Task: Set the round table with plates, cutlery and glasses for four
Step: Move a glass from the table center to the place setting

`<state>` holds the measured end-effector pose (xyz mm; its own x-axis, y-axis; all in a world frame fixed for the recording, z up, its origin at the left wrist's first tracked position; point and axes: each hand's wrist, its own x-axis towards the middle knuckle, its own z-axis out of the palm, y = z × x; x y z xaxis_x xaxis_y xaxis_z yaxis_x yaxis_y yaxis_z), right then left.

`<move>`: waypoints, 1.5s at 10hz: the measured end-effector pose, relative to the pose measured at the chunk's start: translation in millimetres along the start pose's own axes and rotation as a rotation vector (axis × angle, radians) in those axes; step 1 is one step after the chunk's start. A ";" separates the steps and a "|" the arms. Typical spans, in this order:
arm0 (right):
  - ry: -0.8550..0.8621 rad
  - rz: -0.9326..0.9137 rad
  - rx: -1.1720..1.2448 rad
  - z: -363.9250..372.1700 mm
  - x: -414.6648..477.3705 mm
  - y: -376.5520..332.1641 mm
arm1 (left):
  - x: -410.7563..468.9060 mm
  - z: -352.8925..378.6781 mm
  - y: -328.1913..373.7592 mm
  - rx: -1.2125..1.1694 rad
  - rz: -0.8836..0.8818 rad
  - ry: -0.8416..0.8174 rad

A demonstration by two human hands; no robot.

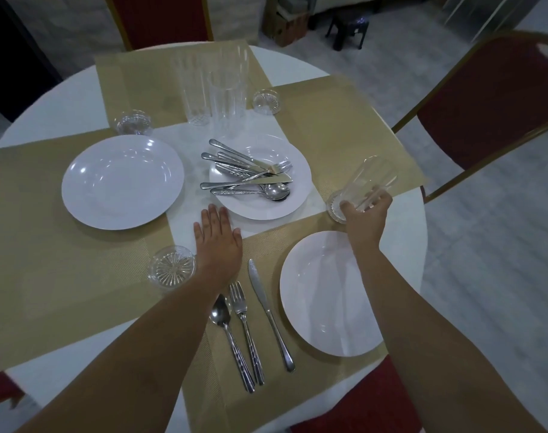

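My right hand [364,214] grips a tall clear glass [361,185], tilted, its base on the right gold placemat [344,126]. My left hand [218,235] lies flat, fingers straight, on the round white table [47,117] just below the middle plate [294,195], which carries a pile of loose cutlery [247,171]. A white plate [122,181] sits on the left mat. Another white plate [325,292] sits on the near mat with a knife [271,314], fork [246,332] and spoon [230,339] to its left. Two tall glasses [213,92] stand at the far side.
Three short cut-glass tumblers stand about: one by my left wrist [171,266], one at the far left [133,121], one at the far right [266,101]. Red chairs with gold frames stand at the far side [160,20], the right [491,98] and the near edge [354,410].
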<state>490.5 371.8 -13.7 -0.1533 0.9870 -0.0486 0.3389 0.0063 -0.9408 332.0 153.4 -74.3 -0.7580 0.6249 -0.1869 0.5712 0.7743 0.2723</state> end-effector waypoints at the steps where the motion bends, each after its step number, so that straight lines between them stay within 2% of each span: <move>1: -0.063 0.032 -0.059 -2.1 4.8 7.0 | 0.6 0.0 0.7 -0.002 0.000 0.005; 3: -0.098 0.053 -0.129 -6.2 12.1 12.2 | -0.6 -1.0 0.8 0.006 -0.002 -0.007; 7: -0.108 0.058 -0.110 -5.9 10.7 14.3 | -0.6 -2.8 1.3 0.011 -0.001 -0.023; 9: -0.128 0.091 -0.132 -9.3 -0.9 8.3 | 3.9 -15.4 2.8 -0.005 -0.005 -0.132; 11: -0.051 0.111 -0.175 -11.9 -49.3 -10.3 | -16.7 -29.5 9.5 0.009 0.014 -0.210; 12: -0.103 0.005 -0.235 -10.5 -78.2 -12.9 | -37.6 -33.4 16.8 0.047 0.040 -0.181; 13: -0.249 -0.085 -0.344 -10.6 -99.0 -15.2 | -54.9 -42.6 18.3 0.095 0.055 -0.149; 15: -0.592 -0.234 -0.711 -11.0 -133.7 -18.5 | -94.0 -61.1 7.9 0.169 0.035 -0.118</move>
<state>514.9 241.5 13.9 -0.6675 0.7081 -0.2303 0.6952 0.4820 -0.5333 388.6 94.7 3.1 -0.7007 0.6512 -0.2917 0.6484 0.7517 0.1204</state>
